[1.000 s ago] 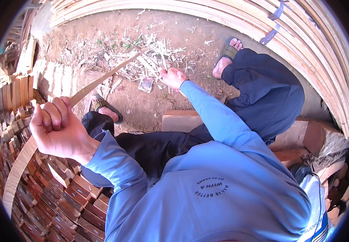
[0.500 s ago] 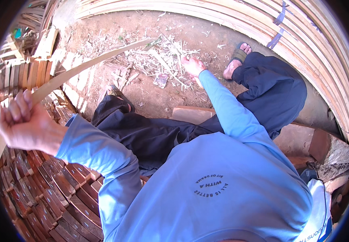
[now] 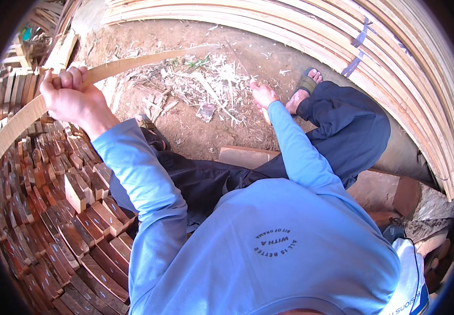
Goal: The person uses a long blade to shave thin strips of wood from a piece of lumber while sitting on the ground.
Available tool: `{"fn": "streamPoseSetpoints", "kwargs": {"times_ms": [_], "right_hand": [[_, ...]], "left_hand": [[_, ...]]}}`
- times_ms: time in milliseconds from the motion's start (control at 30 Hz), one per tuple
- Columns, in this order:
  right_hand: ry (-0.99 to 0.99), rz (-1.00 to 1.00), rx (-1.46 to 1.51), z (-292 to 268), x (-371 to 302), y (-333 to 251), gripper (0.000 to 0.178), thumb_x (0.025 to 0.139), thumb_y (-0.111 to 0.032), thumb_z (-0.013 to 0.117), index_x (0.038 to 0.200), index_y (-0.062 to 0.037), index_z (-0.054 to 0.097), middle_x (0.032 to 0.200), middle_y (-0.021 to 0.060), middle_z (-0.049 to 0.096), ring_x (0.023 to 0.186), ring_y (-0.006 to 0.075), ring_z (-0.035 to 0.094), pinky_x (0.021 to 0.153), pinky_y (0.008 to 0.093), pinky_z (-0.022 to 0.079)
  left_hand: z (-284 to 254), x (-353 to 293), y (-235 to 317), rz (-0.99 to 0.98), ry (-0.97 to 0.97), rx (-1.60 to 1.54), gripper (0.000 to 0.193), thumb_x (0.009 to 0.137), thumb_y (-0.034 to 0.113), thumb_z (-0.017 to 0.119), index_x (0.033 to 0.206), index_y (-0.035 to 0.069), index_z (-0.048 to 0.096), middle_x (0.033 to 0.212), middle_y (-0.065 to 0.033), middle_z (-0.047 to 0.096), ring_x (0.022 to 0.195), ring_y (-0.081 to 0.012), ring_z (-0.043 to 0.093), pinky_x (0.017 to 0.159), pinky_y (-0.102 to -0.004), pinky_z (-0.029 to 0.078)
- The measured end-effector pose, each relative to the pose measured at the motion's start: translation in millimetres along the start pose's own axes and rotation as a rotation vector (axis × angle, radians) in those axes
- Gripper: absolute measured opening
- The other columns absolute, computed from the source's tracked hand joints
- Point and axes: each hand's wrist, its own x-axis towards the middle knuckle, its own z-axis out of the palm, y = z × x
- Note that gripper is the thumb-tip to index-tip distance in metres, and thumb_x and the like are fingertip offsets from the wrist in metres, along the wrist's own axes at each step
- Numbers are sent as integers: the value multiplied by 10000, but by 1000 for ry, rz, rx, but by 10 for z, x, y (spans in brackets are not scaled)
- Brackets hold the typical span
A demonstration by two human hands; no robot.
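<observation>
Nearest is the person's blue shirt [image 3: 269,236], and beyond it the dark trousers [image 3: 342,126], with knees set wide apart. On the left side, many brown wooden blocks [image 3: 75,236] are stacked in tight rows. Above these blocks is the left hand [image 3: 72,97] — its fingers are curled and pressed together around a long pale wooden strip [image 3: 137,63]. One end of the strip bends down toward the left rim; the other reaches out over the ground and becomes narrow.

Farther is the right hand [image 3: 263,95], with fingers folded around a slim tool [image 3: 240,62]. The tool is thin here, so its kind I cannot tell. Its tip is near the strip's far end — if they touch, I cannot tell. Below them, wood shavings [image 3: 219,86] lie on brown soil, and a sandalled foot [image 3: 306,86] stands to the right. Farthest, long pale boards [image 3: 269,13] lie in a curved-looking pile.
</observation>
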Motion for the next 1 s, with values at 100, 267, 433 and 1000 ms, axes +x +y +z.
{"fn": "streamPoseSetpoints", "kwargs": {"times_ms": [100, 267, 433, 1000], "right_hand": [[-56, -36, -37, 139, -52, -84, 586, 963, -514, 462, 719, 14, 535, 566, 80, 509, 432, 173, 501, 384, 377, 439], [-19, -60, -65, 149, -38, -106, 594, 969, -493, 453, 684, 22, 531, 555, 83, 512, 433, 177, 510, 392, 374, 447], [-95, -90, -124, 230, -144, -241, 653, 969, -497, 379, 754, 72, 618, 590, 161, 591, 509, 246, 617, 566, 393, 533], [-82, -564, -396, 665, -721, -859, 587, 1003, -445, 377, 834, 42, 656, 765, 280, 637, 778, 440, 645, 778, 509, 482]], "left_hand": [[-154, 72, 116, 41, -20, 6, 327, 918, 149, 452, 645, 146, 272, 559, 5, 272, 511, -135, 283, 558, -334, 332], [-129, 124, 74, -125, -189, -274, 229, 885, 252, 513, 730, 95, 452, 717, -75, 487, 802, -244, 539, 821, -426, 444], [-152, 245, 25, -102, -89, -214, 300, 888, 270, 478, 621, 138, 441, 702, -70, 527, 828, -259, 583, 823, -451, 443], [-831, 377, -89, -128, -136, -177, 453, 978, 223, 412, 589, 181, 185, 507, 38, 153, 492, -108, 120, 515, -293, 179]]}}
